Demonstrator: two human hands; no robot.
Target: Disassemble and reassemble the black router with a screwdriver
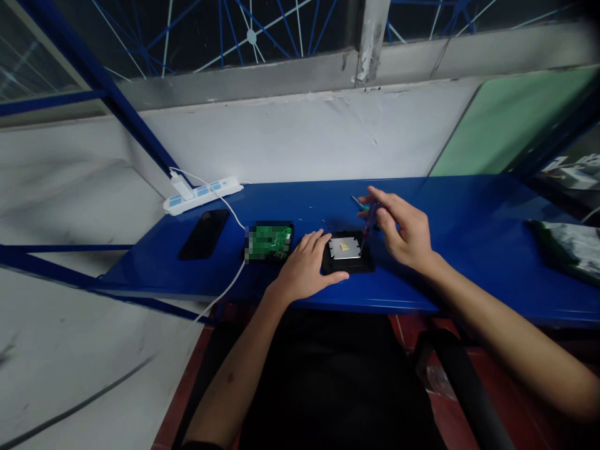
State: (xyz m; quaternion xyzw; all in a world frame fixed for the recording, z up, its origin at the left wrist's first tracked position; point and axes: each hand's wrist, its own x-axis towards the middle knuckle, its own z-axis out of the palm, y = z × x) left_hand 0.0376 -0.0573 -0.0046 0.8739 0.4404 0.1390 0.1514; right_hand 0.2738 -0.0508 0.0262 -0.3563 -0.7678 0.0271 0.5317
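Observation:
A black case part (360,265) lies flat on the blue table, with a silver metal plate (338,249) inside it and a small yellowish square pad (345,247) on the plate. Against the left edge of this part rests my left hand (307,265), thumb spread along the front edge. My right hand (404,228) pinches a screwdriver (370,219) with a purplish handle, held nearly upright, its lower end at the plate's right edge. To the left of my left hand sits a green circuit board (269,242) in a black case.
A black phone (204,234) and a white power strip (204,195) with a cable are at the left. Behind my right fingers lies another thin tool (357,202). A silver and green bag (574,247) is at the far right. Small bits lie behind the case part.

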